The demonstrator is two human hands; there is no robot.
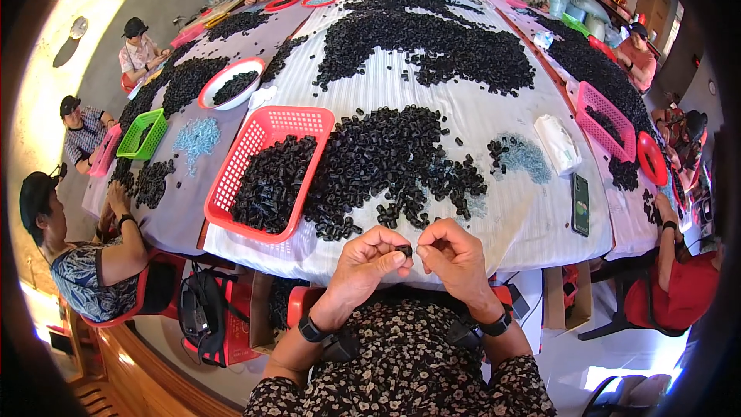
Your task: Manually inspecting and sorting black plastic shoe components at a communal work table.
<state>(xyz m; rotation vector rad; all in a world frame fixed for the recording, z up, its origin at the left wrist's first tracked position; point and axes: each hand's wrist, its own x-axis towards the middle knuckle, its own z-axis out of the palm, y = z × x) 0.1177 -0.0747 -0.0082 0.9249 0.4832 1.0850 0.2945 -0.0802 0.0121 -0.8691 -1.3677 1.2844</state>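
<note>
The small black piece point(404, 250) sits pinched in your left hand's point(363, 264) fingertips, at the table's point(540, 238) near edge. Your right hand point(457, 261) pinches just beside it; you can't tell whether it grips anything, fingers hiding part.

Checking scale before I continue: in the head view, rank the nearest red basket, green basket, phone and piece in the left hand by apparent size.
1. Red basket
2. Green basket, though seemingly farther than the phone
3. Phone
4. Black piece in the left hand
</note>
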